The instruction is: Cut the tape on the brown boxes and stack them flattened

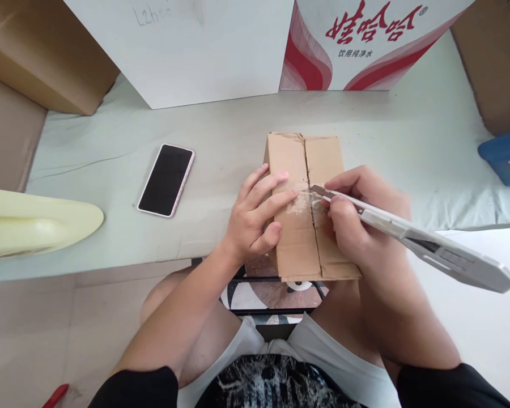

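Observation:
A small brown cardboard box (295, 249) lies on the pale table (221, 147), hanging a little over its near edge. My left hand (255, 218) rests on the box's left flap, fingers spread flat and pressing down. My right hand (352, 218) is closed around a grey utility knife (412, 232). The blade tip touches the taped centre seam of the box, about halfway along it. The seam looks slit along its length, with scuffed tape around the blade.
A black phone (166, 179) lies face up left of the box. A white carton (187, 51) and a red-and-white printed carton (365, 42) stand behind. Brown boxes (46, 51) sit at both far corners, a blue object (505, 156) at right, a cream plastic piece (34, 224) at left.

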Demonstrator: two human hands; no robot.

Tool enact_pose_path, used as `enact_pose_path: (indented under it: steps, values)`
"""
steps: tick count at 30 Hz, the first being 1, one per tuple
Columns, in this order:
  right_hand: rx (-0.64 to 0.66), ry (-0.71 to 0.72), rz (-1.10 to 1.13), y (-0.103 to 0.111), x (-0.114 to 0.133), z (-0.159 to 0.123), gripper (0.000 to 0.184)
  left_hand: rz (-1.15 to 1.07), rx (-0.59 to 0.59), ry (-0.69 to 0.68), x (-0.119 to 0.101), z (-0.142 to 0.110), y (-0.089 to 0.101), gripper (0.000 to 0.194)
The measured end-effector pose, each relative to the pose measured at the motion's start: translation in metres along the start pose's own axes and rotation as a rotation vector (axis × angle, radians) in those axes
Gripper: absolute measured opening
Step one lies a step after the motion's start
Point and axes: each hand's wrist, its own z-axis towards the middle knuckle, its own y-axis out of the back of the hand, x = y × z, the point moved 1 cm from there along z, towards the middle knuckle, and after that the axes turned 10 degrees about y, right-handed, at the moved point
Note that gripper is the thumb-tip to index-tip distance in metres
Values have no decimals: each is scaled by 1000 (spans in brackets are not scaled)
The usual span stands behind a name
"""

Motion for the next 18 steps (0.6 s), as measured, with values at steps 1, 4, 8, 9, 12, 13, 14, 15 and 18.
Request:
enact_pose_path:
  steps: [1, 4, 8, 9, 12, 13, 14, 15, 18]
  values:
    - [0, 14, -18, 0, 0, 1, 8, 4, 3, 2, 0, 0, 0, 49]
    - [1, 41, -45, 0, 0, 2, 9, 6, 3, 12, 0, 0, 0, 48]
    - [10, 38, -43, -1, 0, 2, 11, 2, 2, 3, -1, -1, 0, 48]
    - [9, 40, -44, 0, 0, 2, 11, 4, 3, 5, -2, -1, 0, 48]
    - [17, 38, -38, 1, -1, 1, 12, 12, 1, 13, -2, -1, -1, 48]
    - [23, 34, -32, 1, -2, 0, 12, 15, -4, 7, -2, -2, -1, 48]
    - [25, 32, -28, 1, -3, 0, 12, 20, -9, 1, -1, -2, -1, 48]
    - [25, 31, -25, 0, -3, 0, 12, 27, -12, -1, -1, -2, -1, 48]
    - [17, 50, -17, 0, -5, 0, 13, 46, -2, 14, -1, -2, -1, 48]
